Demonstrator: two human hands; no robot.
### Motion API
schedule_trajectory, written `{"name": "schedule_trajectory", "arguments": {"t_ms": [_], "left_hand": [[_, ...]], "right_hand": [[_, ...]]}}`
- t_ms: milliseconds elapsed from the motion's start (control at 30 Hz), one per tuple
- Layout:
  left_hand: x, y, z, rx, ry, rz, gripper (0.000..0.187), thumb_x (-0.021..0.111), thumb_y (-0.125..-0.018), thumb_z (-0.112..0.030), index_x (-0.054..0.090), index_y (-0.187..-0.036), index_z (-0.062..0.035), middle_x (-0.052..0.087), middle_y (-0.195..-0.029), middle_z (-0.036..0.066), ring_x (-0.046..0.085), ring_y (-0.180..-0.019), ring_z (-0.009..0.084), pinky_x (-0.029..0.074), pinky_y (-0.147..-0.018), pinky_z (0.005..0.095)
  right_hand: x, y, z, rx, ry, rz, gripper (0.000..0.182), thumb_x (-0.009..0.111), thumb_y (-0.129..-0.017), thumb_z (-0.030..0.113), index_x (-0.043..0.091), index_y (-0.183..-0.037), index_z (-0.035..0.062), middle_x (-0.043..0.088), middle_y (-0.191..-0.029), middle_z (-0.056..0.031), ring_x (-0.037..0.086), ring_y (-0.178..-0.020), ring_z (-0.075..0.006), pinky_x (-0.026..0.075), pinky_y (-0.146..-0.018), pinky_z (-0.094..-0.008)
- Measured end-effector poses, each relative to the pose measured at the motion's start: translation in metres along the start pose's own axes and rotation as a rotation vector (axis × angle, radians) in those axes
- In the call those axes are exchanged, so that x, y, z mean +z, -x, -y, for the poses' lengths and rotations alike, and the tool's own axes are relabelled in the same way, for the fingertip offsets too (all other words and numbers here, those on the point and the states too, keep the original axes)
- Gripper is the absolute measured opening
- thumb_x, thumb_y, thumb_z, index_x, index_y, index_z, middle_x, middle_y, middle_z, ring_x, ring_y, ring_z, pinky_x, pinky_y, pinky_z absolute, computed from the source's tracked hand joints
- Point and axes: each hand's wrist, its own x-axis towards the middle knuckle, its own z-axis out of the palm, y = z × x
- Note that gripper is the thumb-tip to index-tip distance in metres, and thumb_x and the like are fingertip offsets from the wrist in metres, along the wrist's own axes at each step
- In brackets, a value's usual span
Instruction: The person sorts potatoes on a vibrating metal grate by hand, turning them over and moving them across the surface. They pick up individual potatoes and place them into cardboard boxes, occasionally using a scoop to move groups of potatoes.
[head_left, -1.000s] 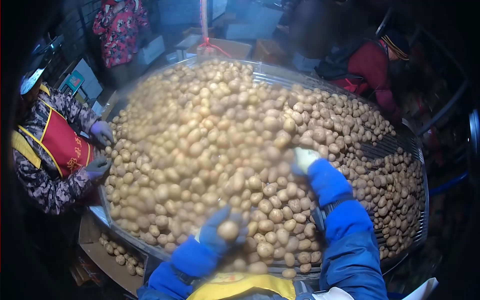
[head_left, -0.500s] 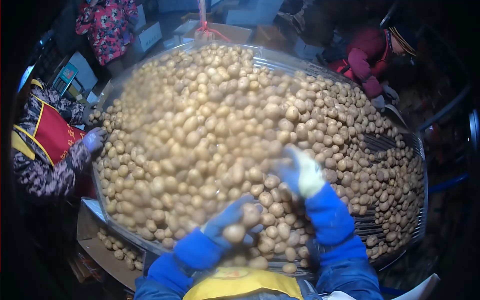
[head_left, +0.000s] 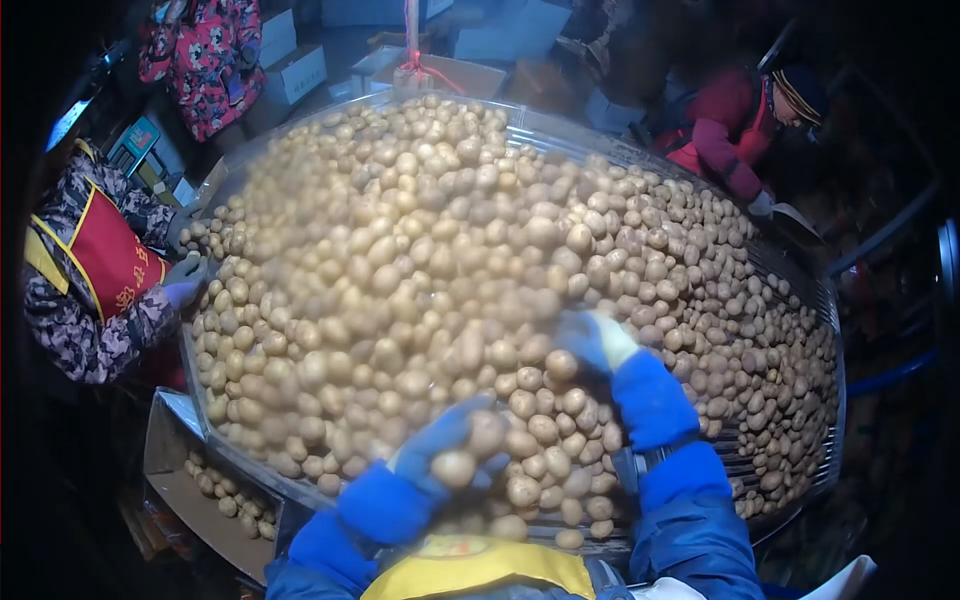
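A large heap of tan potatoes (head_left: 400,270) fills the broad table in front of me. My left hand (head_left: 440,440), in a blue glove, is closed around potatoes near the front of the heap. Two potatoes (head_left: 455,468) show against its palm and fingers. To the right, my right hand (head_left: 597,340), in a blue and pale yellow glove, reaches down onto the heap. Its fingers curl at a potato (head_left: 562,365), partly blurred. More loose potatoes (head_left: 540,430) lie between my two hands.
A metal rim (head_left: 200,400) borders the table, with bare slats (head_left: 800,290) at right. At lower left stands a carton (head_left: 205,510) with potatoes. One co-worker (head_left: 95,270) works at left, another (head_left: 725,130) at far right; a third person (head_left: 205,65) stands behind, near cartons (head_left: 295,72).
My right hand's fingers have drawn in closer to the potatoes. My left hand still holds its potatoes, slightly shifted left. The co-worker at right has moved a hand on the rim.
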Motion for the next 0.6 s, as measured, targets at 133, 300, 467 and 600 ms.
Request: {"name": "schedule_trajectory", "arguments": {"t_ms": [133,300,467,600], "left_hand": [[0.007,0.006,0.005,0.120,-0.123,-0.060,0.055,0.056,-0.113,-0.017,0.040,-0.165,-0.0063,0.056,-0.156,0.010,0.062,-0.133,0.0228,0.058,-0.097,0.0315],[0.001,0.005,0.004,0.033,-0.090,-0.096,0.060,0.061,-0.109,-0.008,0.040,-0.165,-0.0095,0.059,-0.154,0.011,0.063,-0.131,0.0243,0.060,-0.095,0.0321],[-0.012,-0.001,0.007,0.073,-0.108,-0.035,0.064,0.064,-0.108,-0.012,0.039,-0.166,-0.0113,0.056,-0.156,0.012,0.067,-0.126,0.0261,0.060,-0.093,0.0334],[-0.018,-0.005,-0.001,0.050,-0.073,0.014,0.072,0.069,-0.104,-0.008,0.035,-0.168,-0.0094,0.052,-0.160,0.013,0.065,-0.131,0.0268,0.060,-0.094,0.0341]], "right_hand": [[-0.018,0.064,0.039,0.050,-1.143,-0.065,0.039,0.060,-0.106,0.032,0.065,-0.138,0.0108,0.067,-0.141,-0.0236,0.071,-0.118,-0.0335,0.061,-0.091,-0.0388],[-0.034,0.048,0.044,-0.123,-1.278,-0.287,0.043,0.068,-0.103,0.026,0.062,-0.141,0.0079,0.065,-0.136,-0.0232,0.071,-0.117,-0.0402,0.065,-0.084,-0.0480],[-0.065,-0.031,0.066,-0.007,0.091,-0.451,0.041,0.067,-0.098,0.021,0.065,-0.138,0.0131,0.073,-0.126,-0.0104,0.075,-0.104,-0.0315,0.060,-0.089,-0.0458],[-0.063,-0.080,0.052,-0.089,0.697,-0.152,0.047,0.063,-0.097,0.038,0.062,-0.141,0.0215,0.061,-0.147,-0.0132,0.070,-0.118,-0.0355,0.054,-0.094,-0.0563]]}}
